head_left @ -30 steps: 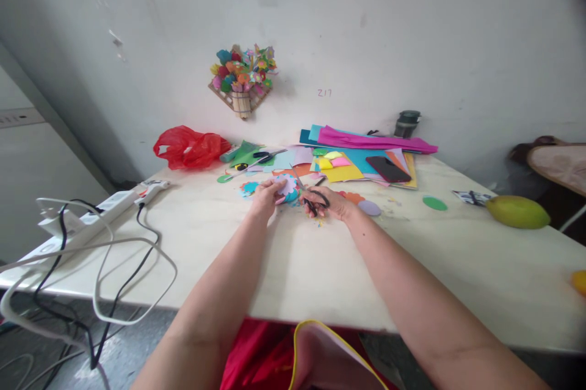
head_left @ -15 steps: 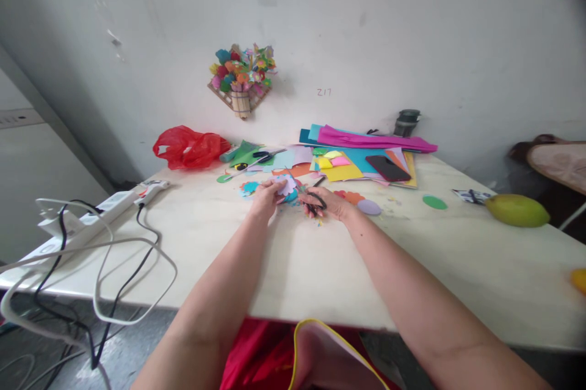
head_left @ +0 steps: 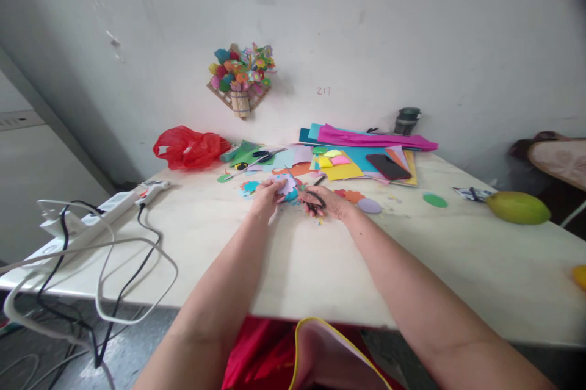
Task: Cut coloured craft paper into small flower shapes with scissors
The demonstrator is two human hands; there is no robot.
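While the left hand (head_left: 268,193) pinches one lilac paper flower (head_left: 288,184) over the table (head_left: 320,274), the right hand (head_left: 333,202) grips one pair of scissors (head_left: 317,195), black-handled, beside it; also, orange cutouts (head_left: 354,196), one lilac oval (head_left: 368,206), near the right hand.

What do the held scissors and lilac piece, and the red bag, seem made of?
Held scissors: slim greyish blades, probably metal; smooth-looking black handles, likely plastic. Held lilac piece: thin, flat, matte; paper or foam sheet. Red bag: crinkled, shiny, seemingly thin plastic film.
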